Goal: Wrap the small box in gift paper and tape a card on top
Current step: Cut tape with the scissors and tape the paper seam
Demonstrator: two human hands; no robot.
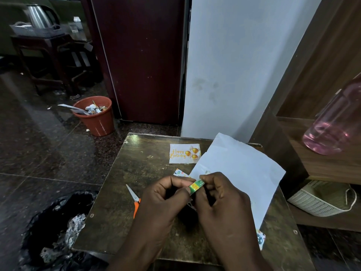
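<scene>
Head view shows the wrapping barely begun. At lower centre of the frame the left hand (162,194) and the right hand (220,194) meet above the desk (117,192), both with fingers curled, pinching between them a small green and yellow box (197,185); its exact kind is too small to read. The gift paper (240,173) lies spread flat on the right half of the desk, white side up, with a strip of its printed face peeking out at the lower right edge and a printed corner showing just left of its upper edge. The box is held over the near left part of the sheet, not resting on it, and no fold has been made around it. The "Happy Birthday" card (184,153) lies untouched toward the top centre of the desk, just beside the paper. Orange-handled scissors (134,200) lie to the left of the hands. No tape can be made out anywhere. Judging by this, setting the box down, folding, taping and fixing the card all remain.
</scene>
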